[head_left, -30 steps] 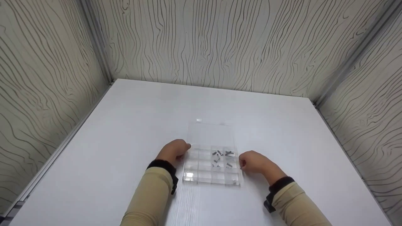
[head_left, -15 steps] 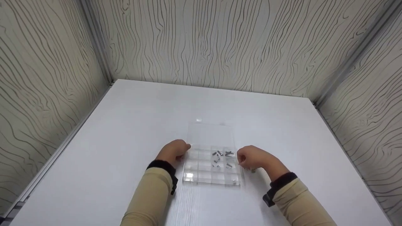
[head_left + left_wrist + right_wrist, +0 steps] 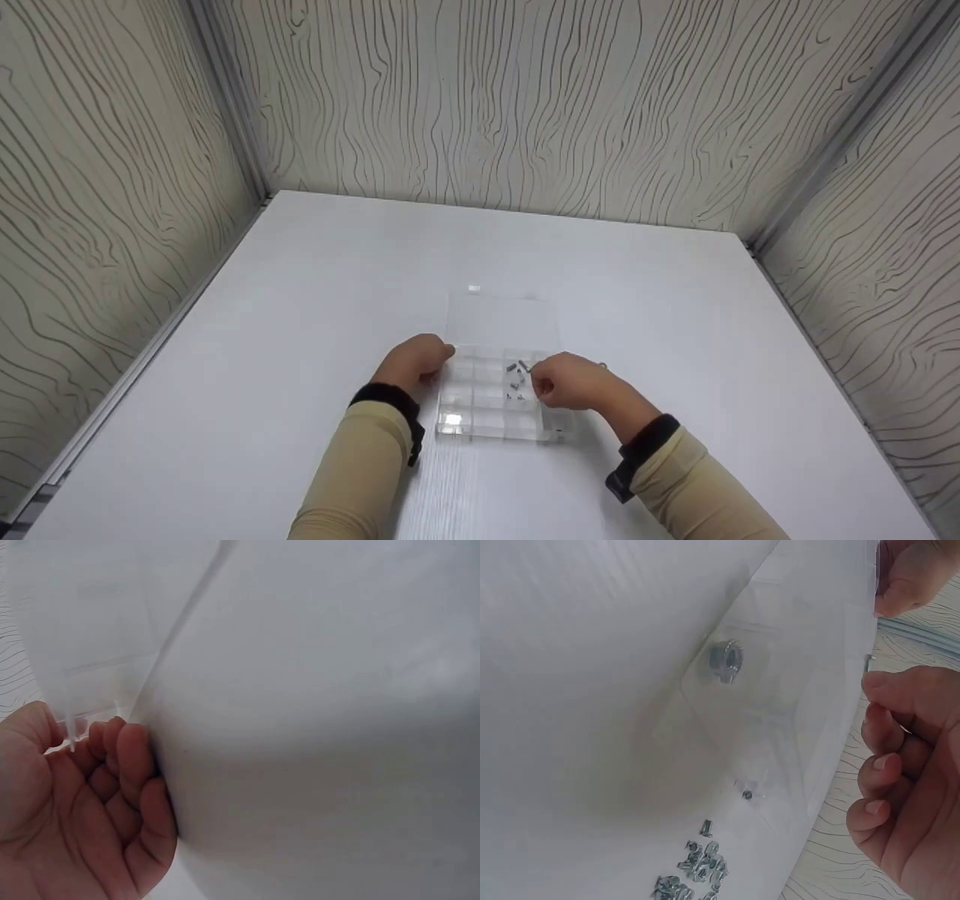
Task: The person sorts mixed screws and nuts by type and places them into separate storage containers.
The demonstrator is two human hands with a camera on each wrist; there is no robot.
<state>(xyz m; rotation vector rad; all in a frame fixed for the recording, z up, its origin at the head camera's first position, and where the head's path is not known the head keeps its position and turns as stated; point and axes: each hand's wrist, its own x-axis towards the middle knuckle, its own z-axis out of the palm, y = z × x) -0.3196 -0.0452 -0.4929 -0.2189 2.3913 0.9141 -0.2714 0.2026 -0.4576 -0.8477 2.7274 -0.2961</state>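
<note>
A clear plastic compartment box (image 3: 489, 416) stands on the white table, its clear lid (image 3: 502, 319) folded back behind it. My left hand (image 3: 416, 360) holds the box's left side; in the left wrist view its thumb and fingers are curled round the plastic edge. Over the right-hand column is my right hand (image 3: 570, 381), hiding some compartments. In the right wrist view it pinches a small screw (image 3: 868, 664) between thumb and forefinger. Several small metal screws (image 3: 512, 367) lie in the column beside that hand. A toothed nut (image 3: 726, 660) shows through the clear box wall.
Right of the box, a loose pile of small metal screws and nuts (image 3: 703, 864) lies on the table (image 3: 337, 270); my right hand mostly hides it in the head view. Wood-patterned panels (image 3: 480, 97) enclose the table at the back and sides.
My right hand has moved from the table at the box's right side to the left, over the right-hand compartments. A small screw is now between its fingertips. My left hand has stayed put.
</note>
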